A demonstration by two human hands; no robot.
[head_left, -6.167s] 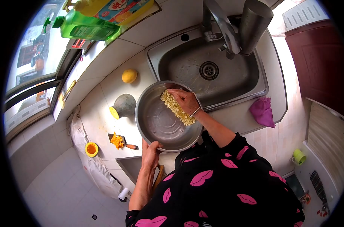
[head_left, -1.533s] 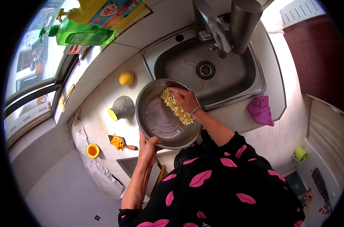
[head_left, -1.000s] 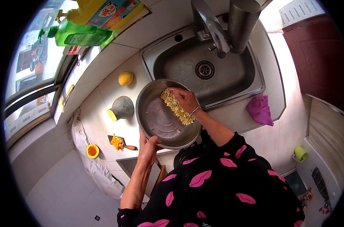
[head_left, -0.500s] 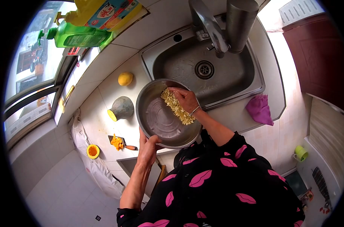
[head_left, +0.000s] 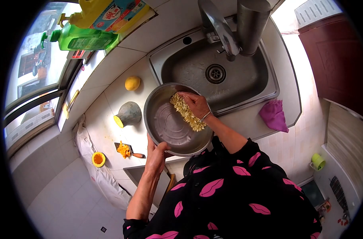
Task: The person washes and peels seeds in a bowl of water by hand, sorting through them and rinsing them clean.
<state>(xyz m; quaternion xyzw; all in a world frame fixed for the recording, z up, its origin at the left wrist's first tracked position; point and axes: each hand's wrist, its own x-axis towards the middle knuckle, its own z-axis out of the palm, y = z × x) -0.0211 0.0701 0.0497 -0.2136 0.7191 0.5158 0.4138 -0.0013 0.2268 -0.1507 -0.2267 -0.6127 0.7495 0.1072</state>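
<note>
Held the hands well apart, at different sides of one wide metal basin (head_left: 165, 129). Clamped the left hand (head_left: 154, 156) on the near left edge of it, with the thumb over the rim. Reached the right hand (head_left: 194, 105) inside, curved over a long heap of pale seeds (head_left: 188, 118) along the right side, with a light bracelet (head_left: 205, 116) at the wrist. Could not tell from the back of the right hand about a firm grip on any seeds, nor about any contact under the basin. Overlapped, just beyond the right hand, the near left corner of a steel sink (head_left: 245, 79) with that same basin. Had, to the left of the left hand on the bench (head_left: 95, 127), a blade with a wooden handle (head_left: 139, 155) under a pile of orange pulp (head_left: 123, 149), and farther left a hollow yellow-rimmed piece (head_left: 98, 159). Saw, beyond the left hand, a grey-green gourd (head_left: 130, 113) on its side with a cut yellow face, then a yellow fruit (head_left: 132, 83) farther off. Saw also a crumpled purple cloth (head_left: 274, 116) well to the right of the right hand, just beside the sink.
</note>
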